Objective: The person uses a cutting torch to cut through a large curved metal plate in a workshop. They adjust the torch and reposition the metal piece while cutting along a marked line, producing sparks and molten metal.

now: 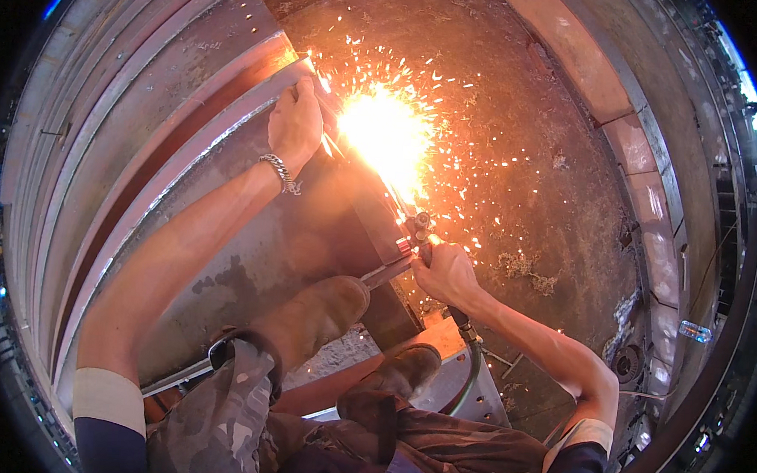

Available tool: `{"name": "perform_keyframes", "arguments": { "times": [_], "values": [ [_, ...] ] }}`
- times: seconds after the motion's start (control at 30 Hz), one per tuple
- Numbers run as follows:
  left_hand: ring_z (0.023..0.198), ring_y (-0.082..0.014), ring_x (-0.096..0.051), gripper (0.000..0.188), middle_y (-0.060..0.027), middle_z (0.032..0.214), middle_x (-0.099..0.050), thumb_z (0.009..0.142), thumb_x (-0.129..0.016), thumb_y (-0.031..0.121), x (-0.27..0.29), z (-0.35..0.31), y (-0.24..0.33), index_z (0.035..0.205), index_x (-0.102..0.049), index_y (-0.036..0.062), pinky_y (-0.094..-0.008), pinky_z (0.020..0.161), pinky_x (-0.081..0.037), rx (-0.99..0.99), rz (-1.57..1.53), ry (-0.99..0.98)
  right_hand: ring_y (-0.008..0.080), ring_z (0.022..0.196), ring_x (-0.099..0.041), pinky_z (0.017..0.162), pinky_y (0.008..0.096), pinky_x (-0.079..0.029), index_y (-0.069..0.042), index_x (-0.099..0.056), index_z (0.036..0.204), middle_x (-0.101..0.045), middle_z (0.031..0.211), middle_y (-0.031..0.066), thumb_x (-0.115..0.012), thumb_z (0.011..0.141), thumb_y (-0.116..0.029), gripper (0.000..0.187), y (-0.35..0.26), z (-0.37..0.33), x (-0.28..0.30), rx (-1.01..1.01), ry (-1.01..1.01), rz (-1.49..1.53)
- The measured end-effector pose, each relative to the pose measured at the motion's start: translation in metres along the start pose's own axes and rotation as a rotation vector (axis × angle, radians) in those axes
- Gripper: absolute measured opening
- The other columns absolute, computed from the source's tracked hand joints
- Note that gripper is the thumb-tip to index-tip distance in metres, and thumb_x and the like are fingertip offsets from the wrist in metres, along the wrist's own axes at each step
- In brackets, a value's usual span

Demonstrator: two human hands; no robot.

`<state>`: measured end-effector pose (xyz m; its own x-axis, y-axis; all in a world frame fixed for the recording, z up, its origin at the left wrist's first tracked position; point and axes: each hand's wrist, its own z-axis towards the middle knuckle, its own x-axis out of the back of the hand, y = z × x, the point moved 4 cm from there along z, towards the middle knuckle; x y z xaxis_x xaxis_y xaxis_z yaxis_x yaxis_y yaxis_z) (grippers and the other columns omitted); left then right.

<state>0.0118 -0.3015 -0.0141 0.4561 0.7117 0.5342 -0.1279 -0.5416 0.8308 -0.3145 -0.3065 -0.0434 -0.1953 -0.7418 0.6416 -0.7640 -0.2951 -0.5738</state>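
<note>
My right hand (447, 275) is wrapped round a gas cutting torch (423, 224) with valve knobs. A hose (473, 361) runs down from it past my wrist. Beyond the torch a white-hot glare (385, 134) throws sparks and hides the torch tip and the spot under it. My left hand (297, 125), with a chain bracelet (281, 172) on the wrist, is closed at the far end of a long steel beam (266, 94), left of the glare. Its fingers curl out of sight, so what they grip is unclear.
More long steel beams (103, 94) lie side by side on the left. My boots (319, 315) stand on steel pieces below the torch. Sparks scatter over the brown floor (551, 211). Steel sections (646, 195) line the right side, with a clear plastic bottle (694, 331) near them.
</note>
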Motion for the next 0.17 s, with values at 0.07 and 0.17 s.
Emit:
{"name": "perform_keyframes", "arguments": {
  "times": [0.07,0.17],
  "values": [
    [0.057,-0.0220,-0.066,0.048,-0.0067,0.061,-0.057,0.103,-0.041,0.046,-0.0012,0.0041,-0.0046,0.086,-0.055,0.0038,-0.0372,0.062,-0.053,-0.031,0.004,0.007,0.0412,0.063,-0.065,0.062,0.0506,-0.050,0.004,-0.061,0.068,-0.060,0.061,0.0245,-0.066,0.087,-0.033,0.042,0.0007,-0.0001,-0.0001,-0.005,-0.003,-0.005],
    [0.058,-0.0221,-0.066,0.048,-0.0070,0.061,-0.057,0.103,-0.041,0.047,-0.0038,0.0104,-0.0122,0.087,-0.055,0.0042,-0.0368,0.063,-0.054,-0.030,0.002,0.002,0.0396,0.061,-0.066,0.063,0.0509,-0.050,0.002,-0.060,0.066,-0.060,0.061,0.0252,-0.067,0.087,-0.032,0.041,-0.0008,-0.0001,0.0012,0.012,-0.009,0.005]
  ]
}}
